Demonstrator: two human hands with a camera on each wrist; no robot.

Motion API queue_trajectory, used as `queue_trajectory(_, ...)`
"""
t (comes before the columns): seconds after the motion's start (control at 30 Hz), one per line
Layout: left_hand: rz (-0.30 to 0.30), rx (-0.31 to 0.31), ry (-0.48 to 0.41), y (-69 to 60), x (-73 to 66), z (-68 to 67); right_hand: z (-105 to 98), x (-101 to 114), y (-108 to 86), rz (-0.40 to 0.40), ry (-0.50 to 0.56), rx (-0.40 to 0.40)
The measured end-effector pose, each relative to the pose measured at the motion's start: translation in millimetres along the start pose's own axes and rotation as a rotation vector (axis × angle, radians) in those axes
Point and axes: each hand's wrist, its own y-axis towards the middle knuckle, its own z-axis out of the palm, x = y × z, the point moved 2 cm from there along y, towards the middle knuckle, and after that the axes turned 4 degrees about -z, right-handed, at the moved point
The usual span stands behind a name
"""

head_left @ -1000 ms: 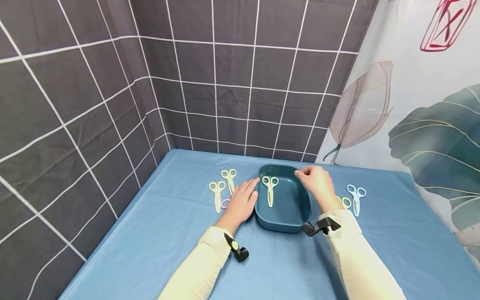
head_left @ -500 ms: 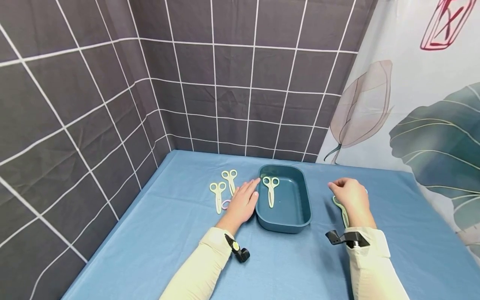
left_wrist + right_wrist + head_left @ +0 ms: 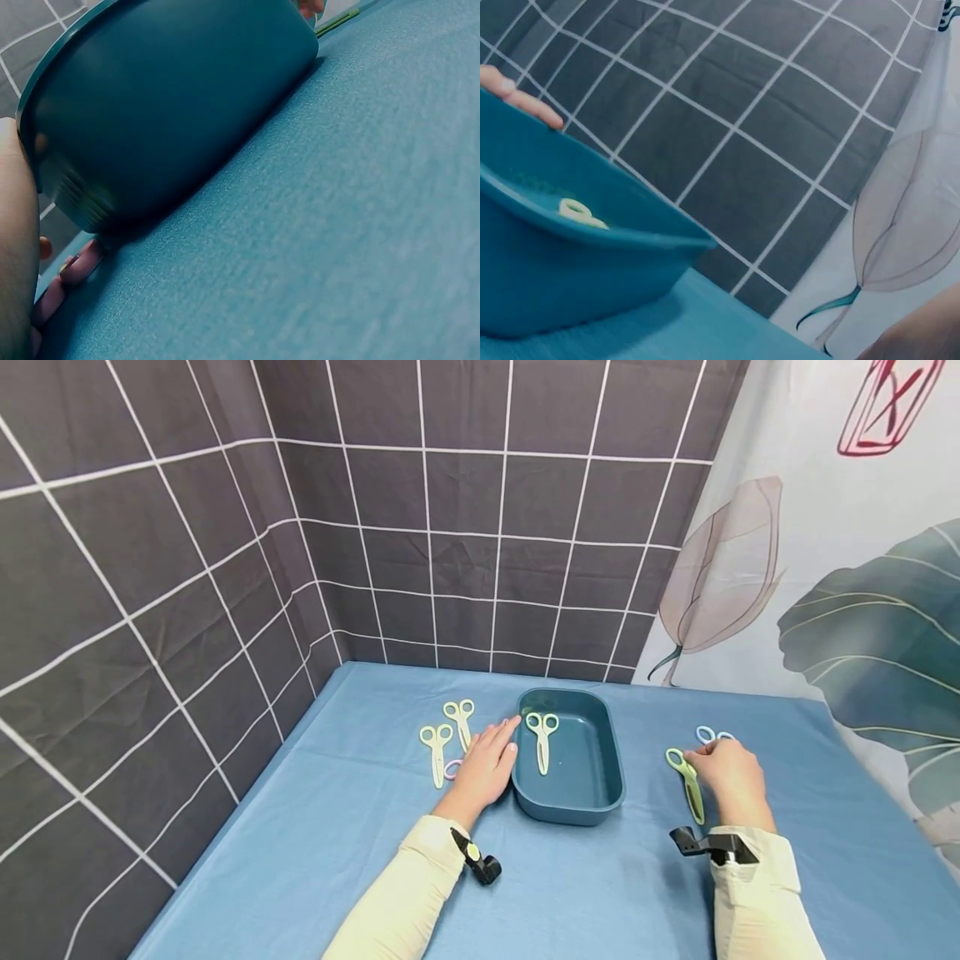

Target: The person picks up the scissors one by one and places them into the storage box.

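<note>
Right of a bin [image 3: 566, 815] touched by a straight-fingered left hand [image 3: 483, 768], a right hand [image 3: 731, 781] had bent fingers [image 3: 703, 762] at green scissors [image 3: 693, 796] on the table [image 3: 577, 893], their grip impossible to tell, risking a nudge to blue scissors [image 3: 713, 741] crowded close.

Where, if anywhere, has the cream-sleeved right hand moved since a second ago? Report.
Yes: the right hand has gone rightward from the edge of the unmoved rectangular teal tray to beside the green scissors.

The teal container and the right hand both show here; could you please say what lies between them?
In the head view, bare blue cloth, then the green scissors, right by the right hand.
</note>
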Motion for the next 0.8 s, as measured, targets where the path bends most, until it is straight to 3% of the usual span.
queue_trajectory(0.23, -0.002, -0.001, 0.002, 0.7, -0.4, -0.8, 8, -10, 0.9, 0.064, -0.067, 0.07)
queue_trajectory(0.53, -0.002, 0.001, -0.004, 0.0, -0.7, -1.2, 17, -7, 0.2, 0.111, -0.118, 0.056)
queue_trajectory(0.8, -0.015, 0.01, 0.008, 1.6, -0.3, -0.3, 21, -7, 3.1, 0.031, -0.173, 0.083)
